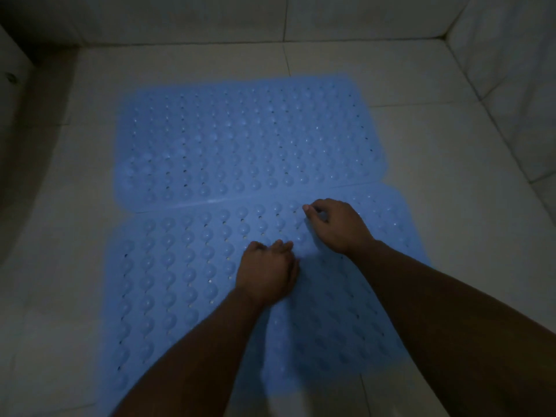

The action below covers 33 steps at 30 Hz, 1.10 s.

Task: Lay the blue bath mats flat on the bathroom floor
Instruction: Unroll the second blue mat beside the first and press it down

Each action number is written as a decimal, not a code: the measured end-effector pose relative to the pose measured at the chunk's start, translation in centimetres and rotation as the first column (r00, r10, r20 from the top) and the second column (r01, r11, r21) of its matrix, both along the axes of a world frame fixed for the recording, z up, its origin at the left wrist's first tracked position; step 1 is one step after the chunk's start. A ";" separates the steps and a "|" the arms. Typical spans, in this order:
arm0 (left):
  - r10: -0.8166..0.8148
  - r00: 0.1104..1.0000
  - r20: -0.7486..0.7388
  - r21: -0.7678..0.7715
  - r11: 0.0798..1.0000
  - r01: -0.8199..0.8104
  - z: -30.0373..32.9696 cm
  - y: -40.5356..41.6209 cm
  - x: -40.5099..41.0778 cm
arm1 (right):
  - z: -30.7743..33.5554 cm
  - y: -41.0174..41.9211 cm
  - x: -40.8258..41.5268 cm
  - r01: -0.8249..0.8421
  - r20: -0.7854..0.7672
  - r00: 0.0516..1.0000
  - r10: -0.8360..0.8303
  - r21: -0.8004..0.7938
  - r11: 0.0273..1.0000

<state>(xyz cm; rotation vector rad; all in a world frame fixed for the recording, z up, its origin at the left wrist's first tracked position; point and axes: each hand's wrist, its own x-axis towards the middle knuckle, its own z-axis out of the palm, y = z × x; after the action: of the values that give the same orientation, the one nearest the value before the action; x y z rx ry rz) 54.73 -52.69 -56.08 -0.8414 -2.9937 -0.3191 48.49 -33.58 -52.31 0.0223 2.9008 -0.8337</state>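
Far mat: the first blue rubber bath mat with rows of round bumps and small holes (246, 136) lies flat on the pale tiled bathroom floor (451, 152), its long edge toward me.
Near mat: the second blue bumpy rubber bath mat (180, 281) lies just in front of it, the two long edges meeting along a slanted seam; whether they overlap or only touch I cannot tell.
My left hand: my left hand (266, 272) rests on the near mat near its middle, fingers bent down onto the bumps, holding nothing that I can see.
My right hand: my right hand (337, 225) sits close to the seam, fingers curled with the tips on the mat; whether it pinches the rubber or only presses I cannot tell in this dim light.
Step in hand: I judge I am pressing the near mat down so it sits flat.
How to do it well: push from the middle outward toward the edges, work along the seam so it lies straight, and lean weight on any lifted corner.
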 end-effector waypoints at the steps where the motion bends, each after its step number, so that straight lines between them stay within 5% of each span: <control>1: -0.017 1.000 -0.022 -0.001 1.000 0.017 0.7 -0.3 -0.9 | -0.2 -0.2 0.8 0.029 -0.010 1.000 -0.029 0.023 0.999; 4: 0.008 0.999 -0.041 0.053 0.999 -0.006 0.9 -0.7 -1.2 | -1.9 -1.0 5.3 -0.004 -0.107 0.994 0.023 0.176 0.984; 8: 0.115 0.993 0.001 0.087 0.990 -0.115 -0.4 0.1 1.0 | -5.4 -1.3 9.8 -0.249 0.037 0.967 0.251 0.338 0.908; 20: 0.277 0.957 -0.085 0.101 0.958 -0.268 -2.0 -2.9 -0.4 | -6.4 -1.8 10.5 -0.215 0.000 0.971 0.239 0.440 0.872; 28: 0.386 0.921 -0.053 0.133 0.917 -0.376 -0.5 -3.6 -3.3 | -2.6 0.4 7.0 -0.384 0.346 0.884 0.316 0.149 0.911; 30: 0.371 0.928 -0.042 0.149 0.920 -0.362 -0.3 -2.1 -3.2 | 0.3 1.6 3.4 -0.264 0.402 0.881 0.249 -0.021 0.964; 33: 0.324 0.946 -0.012 0.193 0.929 -0.315 0.1 2.1 -2.1 | 3.2 3.7 -1.1 0.062 0.199 0.979 -0.044 -0.084 0.995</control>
<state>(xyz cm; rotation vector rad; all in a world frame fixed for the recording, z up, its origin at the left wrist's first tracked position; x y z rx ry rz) 52.64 -50.56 -55.95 -0.3308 -2.9308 -0.5523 47.40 -29.90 -49.13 0.1647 2.6860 -0.9137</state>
